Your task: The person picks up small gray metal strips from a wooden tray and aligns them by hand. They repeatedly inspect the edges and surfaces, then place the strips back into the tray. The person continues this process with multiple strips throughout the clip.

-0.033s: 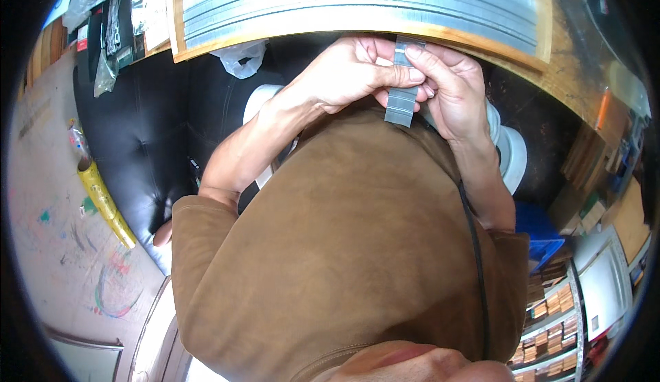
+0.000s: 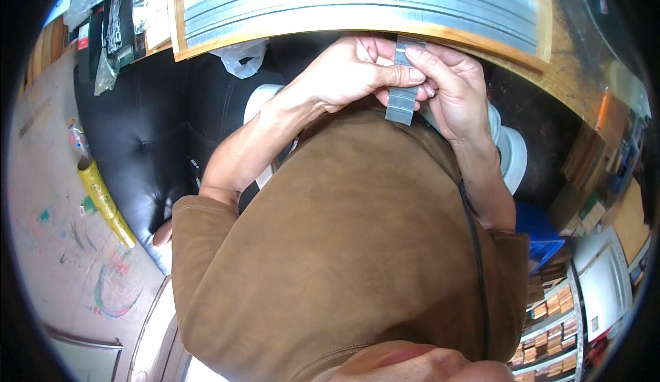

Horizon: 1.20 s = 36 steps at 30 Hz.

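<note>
Between my two hands is a flat grey strip with pale crosswise lines [image 2: 401, 105], its lower end hanging free above my brown shirt. My left hand [image 2: 346, 74] pinches it from the left, the thumb lying across its face. My right hand [image 2: 456, 92] grips it from the right, with the thumb pressed on its upper part. Both thumbs almost meet at the strip, and the fingers behind it are partly hidden. Just beyond my hands is a wood-framed tray [image 2: 180, 28] with long silvery-grey strips [image 2: 357, 4] lying side by side. The strip's upper end reaches the tray's near edge.
A wooden bench [image 2: 574, 83] supports the tray. A white plastic bag [image 2: 242, 59] hangs below its left part. Black padded seating [image 2: 148, 127] is at the left, with a yellow tube [image 2: 104, 202] beside it. A blue crate [image 2: 540, 234] and shelves of wood blocks [image 2: 553, 323] stand at the right.
</note>
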{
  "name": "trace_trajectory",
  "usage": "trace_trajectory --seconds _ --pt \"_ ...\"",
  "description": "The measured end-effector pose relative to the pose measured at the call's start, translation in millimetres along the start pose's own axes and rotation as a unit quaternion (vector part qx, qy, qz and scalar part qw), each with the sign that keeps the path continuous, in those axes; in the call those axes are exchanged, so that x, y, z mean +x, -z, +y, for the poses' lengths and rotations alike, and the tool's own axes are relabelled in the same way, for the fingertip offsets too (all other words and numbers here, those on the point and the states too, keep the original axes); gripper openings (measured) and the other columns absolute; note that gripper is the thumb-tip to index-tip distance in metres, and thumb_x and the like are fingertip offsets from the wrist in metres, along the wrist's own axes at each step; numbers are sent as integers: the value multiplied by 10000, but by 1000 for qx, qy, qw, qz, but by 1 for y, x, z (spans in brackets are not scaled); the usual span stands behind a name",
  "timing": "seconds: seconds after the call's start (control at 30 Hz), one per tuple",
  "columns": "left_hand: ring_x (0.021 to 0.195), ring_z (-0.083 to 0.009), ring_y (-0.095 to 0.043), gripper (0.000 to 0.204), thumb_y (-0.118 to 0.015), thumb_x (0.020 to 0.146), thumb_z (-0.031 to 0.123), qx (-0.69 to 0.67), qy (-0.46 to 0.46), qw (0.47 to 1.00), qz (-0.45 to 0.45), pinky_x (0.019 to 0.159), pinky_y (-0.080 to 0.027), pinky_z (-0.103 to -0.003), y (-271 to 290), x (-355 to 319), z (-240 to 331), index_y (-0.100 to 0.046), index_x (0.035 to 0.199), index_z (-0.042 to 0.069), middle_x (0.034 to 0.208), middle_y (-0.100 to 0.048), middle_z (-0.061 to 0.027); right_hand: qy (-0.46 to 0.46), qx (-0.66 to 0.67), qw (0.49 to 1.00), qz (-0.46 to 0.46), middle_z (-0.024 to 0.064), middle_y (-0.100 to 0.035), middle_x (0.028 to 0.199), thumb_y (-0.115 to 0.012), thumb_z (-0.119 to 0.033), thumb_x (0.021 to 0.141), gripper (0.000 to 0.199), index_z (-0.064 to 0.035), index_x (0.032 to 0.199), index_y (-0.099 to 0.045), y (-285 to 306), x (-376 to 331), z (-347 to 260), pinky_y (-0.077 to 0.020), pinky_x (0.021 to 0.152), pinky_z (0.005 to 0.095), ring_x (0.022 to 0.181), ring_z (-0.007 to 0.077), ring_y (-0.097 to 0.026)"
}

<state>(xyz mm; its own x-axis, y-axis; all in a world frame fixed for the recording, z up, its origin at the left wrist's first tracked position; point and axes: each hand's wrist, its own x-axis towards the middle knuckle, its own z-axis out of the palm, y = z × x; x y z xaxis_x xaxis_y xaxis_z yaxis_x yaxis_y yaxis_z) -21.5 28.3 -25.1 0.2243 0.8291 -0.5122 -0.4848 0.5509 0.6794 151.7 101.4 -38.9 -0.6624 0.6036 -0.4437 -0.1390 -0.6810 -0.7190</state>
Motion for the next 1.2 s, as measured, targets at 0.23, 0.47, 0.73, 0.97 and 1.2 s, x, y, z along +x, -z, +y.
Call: trace_trajectory --seconds 0.23,0.47,0.73,0.97,1.2 --pt "853 -79 -671 208 -732 950 104 100 -123 987 24 791 -551 -227 -13 -25 -16 -749 1127 -4 930 -763 -48 131 -235 960 -80 35 -623 875 -732 36 883 182 60 1062 -748 -9 -20 -19 -447 622 182 729 59 -568" --pt "820 -115 -685 158 -675 962 63 277 -229 931 58 737 -545 -254 -4 -33 -40 -742 1083 -14 892 -753 -117 206 -361 906 -73 26 -645 853 -821 41 792 233 -13 1017 -791 -20 -31 -17 -459 670 217 759 86 -566" --pt "492 -134 -550 85 -690 905 51 310 -259 909 104 483 -438 -284 -7 -33 -43 -742 946 -1 623 -613 -164 234 -364 898 -77 21 -626 818 -826 10 797 153 -12 946 -794 -14 -27 -6 -461 618 208 736 79 -594" --pt "484 -123 -537 75 -699 907 62 317 -257 907 107 473 -425 -282 -7 -34 -44 -740 907 -1 606 -597 -157 222 -347 908 -80 20 -626 818 -828 5 799 136 -14 929 -793 -15 -26 -5 -455 615 209 737 75 -589" --pt "517 -63 -494 85 -707 921 80 278 -216 930 105 485 -411 -265 -9 -35 -47 -742 907 5 581 -575 -105 198 -320 922 -86 18 -630 814 -820 6 809 125 0 930 -787 -13 -24 -4 -442 617 208 720 71 -564"
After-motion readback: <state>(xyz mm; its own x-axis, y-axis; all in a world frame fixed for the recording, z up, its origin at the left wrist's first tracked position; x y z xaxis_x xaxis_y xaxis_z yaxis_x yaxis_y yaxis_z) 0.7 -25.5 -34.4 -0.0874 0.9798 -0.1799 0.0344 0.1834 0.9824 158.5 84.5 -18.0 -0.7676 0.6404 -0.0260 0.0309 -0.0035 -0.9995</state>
